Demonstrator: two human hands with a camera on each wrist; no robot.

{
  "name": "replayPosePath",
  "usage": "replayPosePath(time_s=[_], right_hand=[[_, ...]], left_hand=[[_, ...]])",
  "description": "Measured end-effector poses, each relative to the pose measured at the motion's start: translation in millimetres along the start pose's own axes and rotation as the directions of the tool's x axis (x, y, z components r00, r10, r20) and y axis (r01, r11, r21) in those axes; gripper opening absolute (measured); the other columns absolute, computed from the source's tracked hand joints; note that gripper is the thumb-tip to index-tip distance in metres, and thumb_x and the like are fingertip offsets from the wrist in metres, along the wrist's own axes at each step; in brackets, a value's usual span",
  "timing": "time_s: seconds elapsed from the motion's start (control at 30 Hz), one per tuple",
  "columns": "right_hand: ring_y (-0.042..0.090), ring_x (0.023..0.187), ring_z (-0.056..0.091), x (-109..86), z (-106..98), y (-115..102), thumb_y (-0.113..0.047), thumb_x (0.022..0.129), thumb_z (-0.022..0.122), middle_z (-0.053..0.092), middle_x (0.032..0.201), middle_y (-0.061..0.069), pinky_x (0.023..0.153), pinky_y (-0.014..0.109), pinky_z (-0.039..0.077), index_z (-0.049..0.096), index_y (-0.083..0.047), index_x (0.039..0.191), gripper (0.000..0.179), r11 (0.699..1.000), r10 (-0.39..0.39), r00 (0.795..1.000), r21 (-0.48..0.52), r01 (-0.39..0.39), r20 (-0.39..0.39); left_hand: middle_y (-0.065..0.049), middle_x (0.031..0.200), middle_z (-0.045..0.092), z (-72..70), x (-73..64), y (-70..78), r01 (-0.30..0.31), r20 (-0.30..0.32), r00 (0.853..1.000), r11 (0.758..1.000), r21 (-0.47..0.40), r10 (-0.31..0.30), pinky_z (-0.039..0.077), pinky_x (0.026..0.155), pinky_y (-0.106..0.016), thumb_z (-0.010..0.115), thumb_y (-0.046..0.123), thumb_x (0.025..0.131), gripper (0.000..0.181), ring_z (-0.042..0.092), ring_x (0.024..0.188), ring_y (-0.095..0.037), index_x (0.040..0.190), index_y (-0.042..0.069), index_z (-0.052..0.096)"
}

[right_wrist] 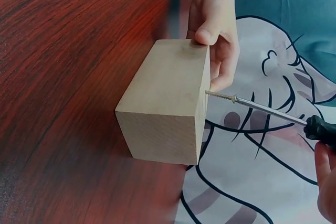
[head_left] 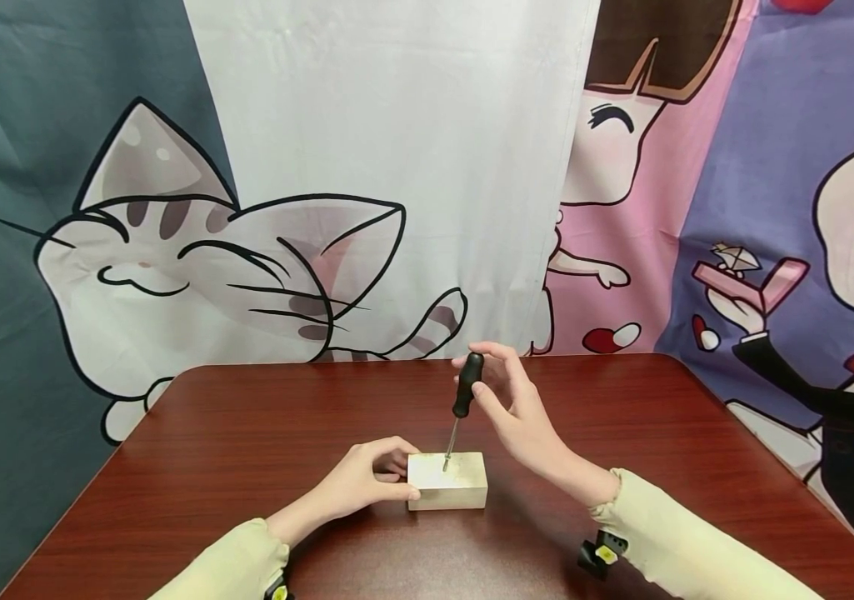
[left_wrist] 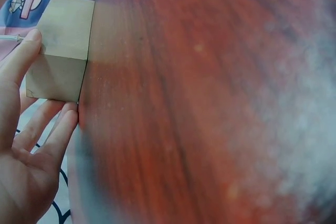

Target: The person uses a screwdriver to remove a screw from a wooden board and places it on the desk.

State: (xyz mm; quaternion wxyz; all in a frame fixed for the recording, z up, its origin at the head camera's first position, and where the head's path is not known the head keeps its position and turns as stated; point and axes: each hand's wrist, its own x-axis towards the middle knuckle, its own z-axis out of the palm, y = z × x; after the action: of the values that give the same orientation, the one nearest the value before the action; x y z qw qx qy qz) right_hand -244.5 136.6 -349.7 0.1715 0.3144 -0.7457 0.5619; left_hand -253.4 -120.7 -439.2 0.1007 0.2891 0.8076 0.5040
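A pale wooden block [head_left: 447, 498] lies on the table, its long side towards me. My left hand [head_left: 359, 477] grips the block's left end, thumb at the front face and the other fingers behind. From the top face of the block a brass-coloured screw [right_wrist: 221, 96] sticks out, much of its thread showing in the right wrist view. The screwdriver [head_left: 468, 386] stands slightly tilted over it, the shaft's tip at the screw head. Its black handle is held between the thumb and fingers of my right hand [head_left: 524, 421].
The reddish-brown wooden table [head_left: 284, 417] stretches out on both sides of the block. Behind its far edge hangs a cloth backdrop [head_left: 397, 125] with cartoon figures. A small black device [head_left: 601, 552] sits at the right sleeve cuff.
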Motion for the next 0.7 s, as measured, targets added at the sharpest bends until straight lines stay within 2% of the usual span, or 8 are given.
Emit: replayPosePath(time_s=[0.07,0.23,0.3,0.4,0.6,0.7], right_hand=[[0.013,0.108,0.066,-0.1,0.7,-0.3,-0.004,0.1,0.053,0.063,0.129,0.009,0.093,0.025,0.055,0.042,-0.016,0.139,0.042,1.0,0.007,1.0,-0.002,-0.007,-0.002],[0.013,0.085,0.064,0.1,2.8,-0.3,-0.01,0.094,0.067,0.064,0.105,0.004,0.077,0.023,0.054,0.049,-0.017,0.132,0.043,0.994,0.01,0.998,-0.11,-0.018,-0.067],[0.013,0.082,0.061,0.2,3.1,-0.6,-0.01,0.093,0.069,0.062,0.098,0.003,0.075,0.023,0.053,0.05,-0.017,0.131,0.043,0.99,0.007,0.997,-0.138,-0.018,-0.079],[0.011,0.089,0.062,0.1,2.4,-1.4,-0.007,0.094,0.066,0.062,0.105,0.004,0.077,0.023,0.053,0.048,-0.015,0.133,0.043,0.993,0.009,0.998,-0.118,-0.017,-0.064],[0.015,0.11,0.063,-1.2,0.7,-0.7,-0.004,0.102,0.05,0.063,0.128,0.008,0.093,0.025,0.052,0.037,-0.019,0.144,0.046,0.998,-0.004,1.0,-0.06,0.004,0.01],[0.014,0.109,0.063,-1.9,1.2,-0.6,-0.006,0.102,0.05,0.064,0.129,0.005,0.093,0.025,0.053,0.038,-0.02,0.144,0.046,0.997,-0.003,1.0,-0.077,0.003,0.009]], left_hand=[[0.001,0.102,0.07,0.1,-0.1,-0.2,-0.002,0.0,1.0,1.0,0.001,0.002,0.057,0.087,-0.024,0.085,0.031,0.078,0.043,0.068,0.094,-0.007,0.116,0.025,0.066],[0.001,0.103,0.07,0.1,-0.5,-0.5,-0.002,-0.001,1.0,1.0,0.004,0.002,0.057,0.088,-0.024,0.085,0.031,0.078,0.043,0.068,0.094,-0.006,0.116,0.025,0.066],[0.0,0.103,0.07,0.0,-0.5,-0.4,-0.005,0.0,1.0,1.0,0.007,0.005,0.058,0.088,-0.025,0.084,0.031,0.078,0.043,0.068,0.094,-0.007,0.116,0.024,0.066],[0.0,0.103,0.07,-0.2,-0.6,-0.2,-0.004,0.0,1.0,1.0,0.008,0.004,0.058,0.088,-0.025,0.084,0.032,0.078,0.043,0.068,0.094,-0.007,0.116,0.024,0.066],[0.002,0.104,0.07,-0.4,-0.3,-0.4,0.004,0.001,1.0,1.0,0.0,-0.004,0.057,0.089,-0.024,0.084,0.032,0.078,0.043,0.068,0.095,-0.007,0.116,0.025,0.066],[0.002,0.104,0.07,-0.7,0.1,-0.3,0.007,0.002,1.0,1.0,-0.001,-0.007,0.057,0.089,-0.024,0.084,0.031,0.079,0.042,0.068,0.096,-0.007,0.116,0.025,0.066]])
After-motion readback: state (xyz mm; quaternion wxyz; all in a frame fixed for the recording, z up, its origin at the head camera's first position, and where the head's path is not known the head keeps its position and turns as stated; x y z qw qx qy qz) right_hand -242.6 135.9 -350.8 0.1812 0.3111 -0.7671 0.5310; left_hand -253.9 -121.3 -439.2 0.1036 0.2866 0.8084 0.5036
